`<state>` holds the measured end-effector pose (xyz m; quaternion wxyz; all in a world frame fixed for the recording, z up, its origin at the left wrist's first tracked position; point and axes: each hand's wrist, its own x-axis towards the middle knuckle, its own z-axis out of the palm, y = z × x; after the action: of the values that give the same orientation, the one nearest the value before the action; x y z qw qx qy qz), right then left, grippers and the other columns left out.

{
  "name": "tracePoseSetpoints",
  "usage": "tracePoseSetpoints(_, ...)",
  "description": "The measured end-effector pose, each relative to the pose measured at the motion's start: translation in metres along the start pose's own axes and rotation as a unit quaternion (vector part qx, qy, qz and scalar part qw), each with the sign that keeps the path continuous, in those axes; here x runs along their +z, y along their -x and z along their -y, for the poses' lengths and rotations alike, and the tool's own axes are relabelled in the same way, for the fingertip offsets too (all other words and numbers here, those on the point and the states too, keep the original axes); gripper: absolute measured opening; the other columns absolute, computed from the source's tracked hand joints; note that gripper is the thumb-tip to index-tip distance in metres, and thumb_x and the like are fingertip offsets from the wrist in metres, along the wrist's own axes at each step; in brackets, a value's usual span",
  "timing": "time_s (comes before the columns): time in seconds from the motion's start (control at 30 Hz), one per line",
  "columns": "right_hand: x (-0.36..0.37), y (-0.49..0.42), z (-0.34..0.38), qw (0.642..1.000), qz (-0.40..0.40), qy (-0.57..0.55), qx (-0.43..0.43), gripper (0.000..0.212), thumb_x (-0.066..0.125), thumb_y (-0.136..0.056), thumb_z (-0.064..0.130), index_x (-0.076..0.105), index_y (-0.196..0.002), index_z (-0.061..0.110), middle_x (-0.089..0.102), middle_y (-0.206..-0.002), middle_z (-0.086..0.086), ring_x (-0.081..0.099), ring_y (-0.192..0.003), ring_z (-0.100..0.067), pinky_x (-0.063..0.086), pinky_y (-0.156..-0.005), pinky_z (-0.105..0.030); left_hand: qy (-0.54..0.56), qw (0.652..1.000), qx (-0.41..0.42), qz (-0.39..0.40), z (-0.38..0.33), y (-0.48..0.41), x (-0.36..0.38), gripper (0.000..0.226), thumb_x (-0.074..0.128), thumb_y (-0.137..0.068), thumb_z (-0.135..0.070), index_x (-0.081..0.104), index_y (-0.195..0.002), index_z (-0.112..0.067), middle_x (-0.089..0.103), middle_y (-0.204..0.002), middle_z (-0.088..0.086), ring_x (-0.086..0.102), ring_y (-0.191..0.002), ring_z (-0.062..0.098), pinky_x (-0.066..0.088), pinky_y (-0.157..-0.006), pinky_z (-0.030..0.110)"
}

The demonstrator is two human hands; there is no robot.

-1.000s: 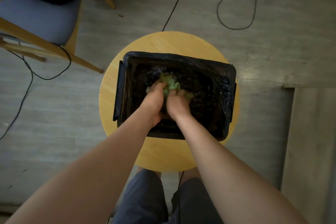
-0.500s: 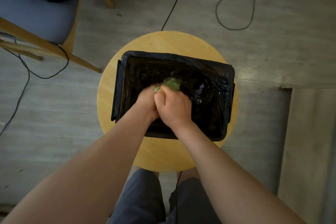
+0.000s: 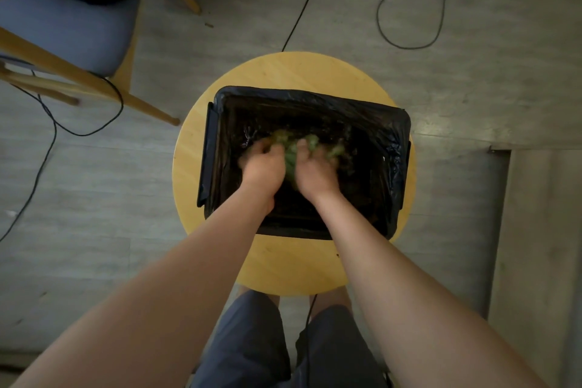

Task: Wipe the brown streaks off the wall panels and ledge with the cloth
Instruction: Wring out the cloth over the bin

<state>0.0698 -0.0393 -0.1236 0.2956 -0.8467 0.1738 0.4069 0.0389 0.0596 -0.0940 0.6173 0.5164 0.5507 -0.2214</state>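
Here, in the head view, your left hand [image 3: 263,165] and right hand [image 3: 316,168] are both down inside the black-lined tub [image 3: 210,148], fingers curled around the bunched green cloth [image 3: 293,156] squeezed between them. Motion blur hides the fingertips, so I cannot tell how firm the grip is. The cloth sits low in the tub, not at any wall panel or ledge; none is clearly in view.

Several things could go wrong. The tub's corners reach the edge of the round wooden stool [image 3: 299,72], so a hard downward press or a sideways tug could slide or tip it. Your fingers could snag the loose liner and drag it up with the cloth. If the cloth comes out sodden, it will likely drip on the floor, where a black cable [image 3: 409,18] loops beyond the stool and another runs between your legs, ready to catch a foot.
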Motion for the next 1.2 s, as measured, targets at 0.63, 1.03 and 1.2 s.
tracePoseSetpoints(0.63, 0.001, 0.025, 0.006, 0.920, -0.175, 0.136, -0.322, 0.046, 0.024, -0.104, 0.042, 0.058, -0.110, 0.012, 0.068, -0.080, -0.007, 0.065, -0.062, -0.029, 0.047, -0.047, -0.035, 0.083, 0.992, -0.021, 0.097, -0.007, -0.008, -0.004, 0.031, 0.048, -0.105, -0.011, 0.068, -0.082, -0.005, 0.068, -0.069, 0.012, 0.065, -0.071, 0.026, 0.055, -0.061, 0.030)
tracePoseSetpoints(1.03, -0.044, -0.006, -0.028, 0.983, -0.078, -0.094, -0.135, 0.038, 0.064, -0.101, 0.038, 0.051, -0.133, 0.022, 0.046, -0.132, -0.007, 0.058, -0.109, -0.015, 0.047, -0.078, -0.016, -0.047, 0.998, 0.027, 0.024, 0.000, -0.028, -0.022, 0.016, 0.059, -0.094, -0.038, 0.071, -0.098, -0.029, 0.074, -0.103, 0.010, 0.072, -0.096, 0.034, 0.062, -0.085, 0.058)
tracePoseSetpoints(1.2, -0.032, -0.010, -0.033, 0.988, -0.125, 0.044, -0.077, 0.049, 0.041, -0.109, 0.045, 0.053, -0.146, 0.015, 0.021, -0.161, -0.020, 0.034, -0.145, -0.043, 0.037, -0.116, -0.041, -0.050, 0.999, 0.020, -0.011, -0.001, -0.031, -0.020, 0.029, 0.049, -0.098, -0.029, 0.066, -0.119, -0.019, 0.070, -0.113, 0.014, 0.069, -0.100, 0.034, 0.059, -0.092, 0.053)
